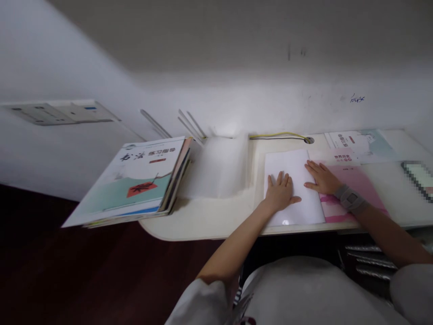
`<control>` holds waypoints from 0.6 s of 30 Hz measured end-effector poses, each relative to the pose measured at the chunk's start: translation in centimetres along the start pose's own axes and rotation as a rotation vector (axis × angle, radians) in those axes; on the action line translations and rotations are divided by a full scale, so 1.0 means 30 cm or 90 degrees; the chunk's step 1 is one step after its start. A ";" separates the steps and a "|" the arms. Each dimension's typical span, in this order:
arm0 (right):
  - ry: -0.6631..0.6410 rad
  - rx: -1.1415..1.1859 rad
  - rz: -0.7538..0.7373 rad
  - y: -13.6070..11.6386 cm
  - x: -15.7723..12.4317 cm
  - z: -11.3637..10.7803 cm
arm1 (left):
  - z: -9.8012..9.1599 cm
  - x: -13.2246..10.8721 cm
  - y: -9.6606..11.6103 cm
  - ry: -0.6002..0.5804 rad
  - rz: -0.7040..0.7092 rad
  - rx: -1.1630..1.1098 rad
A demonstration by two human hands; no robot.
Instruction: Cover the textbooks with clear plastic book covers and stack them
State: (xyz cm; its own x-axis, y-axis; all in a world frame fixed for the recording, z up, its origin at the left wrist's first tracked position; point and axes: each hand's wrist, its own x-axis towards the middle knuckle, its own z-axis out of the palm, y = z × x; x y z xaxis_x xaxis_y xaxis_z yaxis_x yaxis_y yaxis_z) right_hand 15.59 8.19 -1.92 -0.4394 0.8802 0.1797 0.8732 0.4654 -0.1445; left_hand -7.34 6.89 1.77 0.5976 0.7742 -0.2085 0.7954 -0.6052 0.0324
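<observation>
resting flat on the cream round-cornered desk (203, 221), item one: a white glossy paper sheet or thin booklet (287, 164), lying lengthwise near the front edge, its right margin meeting a pink-covered thin booklet (358, 189). left hand (280, 193): spread wide, palm pressed on the sheet's lower middle, gripping nothing. right hand (321, 177): likewise flat and spread, fingers across the sheet's upper right edge, heel over the pink cover; grey wristband (350, 198) on that wrist. handling, by judgement: light, thin, flexible, probably slick on its shiny face, easily creased; best taken at the free near corner or the left edge, where nothing overlaps. one leaf or several: cannot be told. surroundings: stack of large softcover books (135, 185) to the left, overhanging the desk's edge, well apart from both hands; blurred translucent white sheet (219, 167) between stack and paper; yellow cable (277, 134) along the wall behind; pale printed booklet (358, 142) at back right; phone (419, 178) far right. open room: bare desk strip just left of the sheet.
</observation>
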 end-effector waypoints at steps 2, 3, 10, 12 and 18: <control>0.010 0.000 0.013 0.005 0.001 0.006 | -0.007 0.011 0.005 -0.008 -0.002 -0.010; 0.014 0.000 0.016 0.007 0.002 0.008 | -0.009 0.013 0.004 -0.009 -0.001 -0.015; -0.002 -0.008 0.004 0.010 0.004 0.011 | 0.017 -0.020 -0.025 0.019 -0.021 0.006; -0.013 -0.012 0.001 0.008 0.002 0.010 | 0.023 -0.025 -0.026 0.025 -0.029 0.009; -0.038 -0.030 -0.036 0.000 -0.012 0.018 | 0.022 -0.036 -0.027 0.053 -0.066 0.013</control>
State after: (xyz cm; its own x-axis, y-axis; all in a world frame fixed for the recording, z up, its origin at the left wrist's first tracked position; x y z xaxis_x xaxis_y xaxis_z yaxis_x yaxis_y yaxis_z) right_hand 15.63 7.91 -2.50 -0.4988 0.8572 0.1277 0.8551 0.5108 -0.0889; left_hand -8.70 6.44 1.33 0.5189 0.8452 -0.1280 0.8518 -0.5238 -0.0060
